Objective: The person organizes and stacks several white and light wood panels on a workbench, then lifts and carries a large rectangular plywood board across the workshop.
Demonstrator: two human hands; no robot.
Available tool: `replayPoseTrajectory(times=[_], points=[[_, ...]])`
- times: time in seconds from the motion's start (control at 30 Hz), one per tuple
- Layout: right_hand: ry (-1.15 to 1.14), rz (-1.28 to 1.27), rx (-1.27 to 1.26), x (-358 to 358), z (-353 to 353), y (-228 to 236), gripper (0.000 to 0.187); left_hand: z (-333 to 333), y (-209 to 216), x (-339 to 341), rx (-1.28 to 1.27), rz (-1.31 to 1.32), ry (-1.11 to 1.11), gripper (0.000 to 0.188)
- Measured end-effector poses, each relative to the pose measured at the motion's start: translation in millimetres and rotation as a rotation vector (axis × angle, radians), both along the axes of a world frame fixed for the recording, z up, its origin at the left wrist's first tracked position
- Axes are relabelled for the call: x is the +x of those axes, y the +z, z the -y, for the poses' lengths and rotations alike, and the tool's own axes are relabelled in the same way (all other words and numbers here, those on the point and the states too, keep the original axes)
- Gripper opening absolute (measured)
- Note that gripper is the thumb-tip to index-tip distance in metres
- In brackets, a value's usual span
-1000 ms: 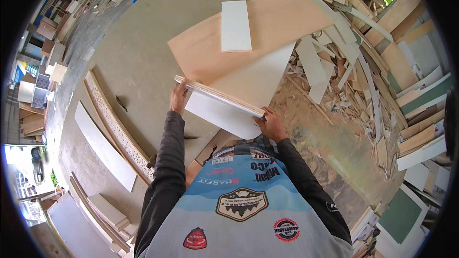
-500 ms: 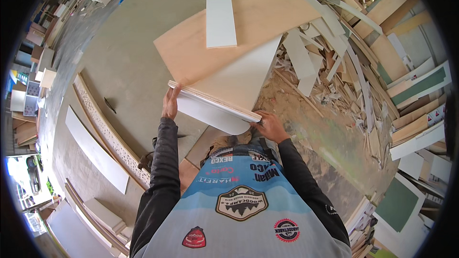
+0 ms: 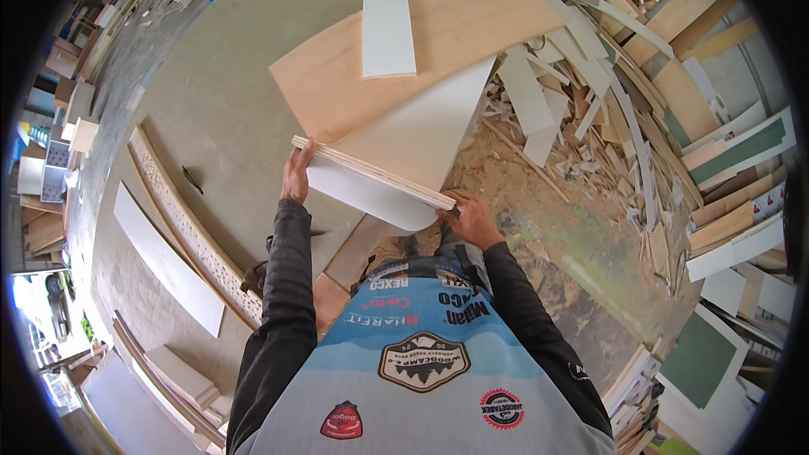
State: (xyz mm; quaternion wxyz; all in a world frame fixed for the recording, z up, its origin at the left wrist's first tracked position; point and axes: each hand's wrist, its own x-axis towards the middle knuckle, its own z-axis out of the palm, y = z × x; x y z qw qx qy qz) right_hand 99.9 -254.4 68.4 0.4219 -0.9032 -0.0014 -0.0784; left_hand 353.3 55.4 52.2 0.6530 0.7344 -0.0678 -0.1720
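Observation:
My left hand (image 3: 297,173) and my right hand (image 3: 472,217) grip opposite ends of white-faced plywood boards (image 3: 375,173), closed around their corners. The layered edges face up, and the boards seem to be pressed together in a stack. A white face with a rounded lower corner hangs toward my body. Just beyond lies a bare tan plywood sheet (image 3: 324,88), overlapping a pale white-faced panel (image 3: 447,109). On the tan sheet rests a white rectangular board (image 3: 388,32). Whether the held boards touch the panel behind them I cannot tell.
Wood offcuts (image 3: 556,105) and splinters are heaped at the far right. Along the right edge lean board scraps (image 3: 742,152). A long curved strip with holes (image 3: 190,232) and a white curved panel (image 3: 164,257) lie to my left.
Both hands have shifted slightly up and left with the boards. The boards have tilted a little, so more of their layered edge shows.

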Motion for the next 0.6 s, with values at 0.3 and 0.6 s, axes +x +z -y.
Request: replayPoseTrajectory(times=[0.3,0.6], points=[[0.004,-0.025,-0.023,-0.4,-2.0,-1.3,0.03,-0.1,-7.6,3.3,-0.015,-0.004,0.009,0.07],[0.07,0.004,-0.031,5.5,0.7,5.9,0.023,3.0,-7.3,-1.9,0.015,0.016,0.047,0.073]])
